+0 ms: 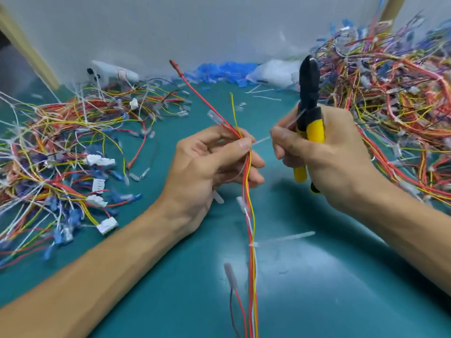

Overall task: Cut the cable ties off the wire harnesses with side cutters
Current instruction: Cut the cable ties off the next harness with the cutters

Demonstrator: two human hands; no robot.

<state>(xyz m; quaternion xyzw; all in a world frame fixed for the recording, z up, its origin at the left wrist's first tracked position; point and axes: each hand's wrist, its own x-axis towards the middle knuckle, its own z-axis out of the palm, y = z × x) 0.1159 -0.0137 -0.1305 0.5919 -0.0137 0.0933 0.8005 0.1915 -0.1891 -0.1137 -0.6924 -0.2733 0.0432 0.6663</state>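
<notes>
My left hand [210, 159] pinches a thin wire harness [250, 215] of red, yellow and white wires at mid-frame; the harness runs from a red terminal at the back down to the bottom edge. My right hand [319, 154] grips the side cutters [310, 93], which have yellow handles and black jaws pointing up, and its thumb and forefinger also pinch a clear cable tie [262, 140] that sticks out from the harness beside my left thumb. A second white cable tie [283, 239] is still wrapped round the harness lower down, its tail pointing right.
A tangled heap of wires [68, 154] with white and blue connectors lies at the left, and a larger heap [395, 98] fills the right. Blue scraps [219, 73] and a white bag [273, 71] sit against the back wall. Green mat [329, 276] underneath.
</notes>
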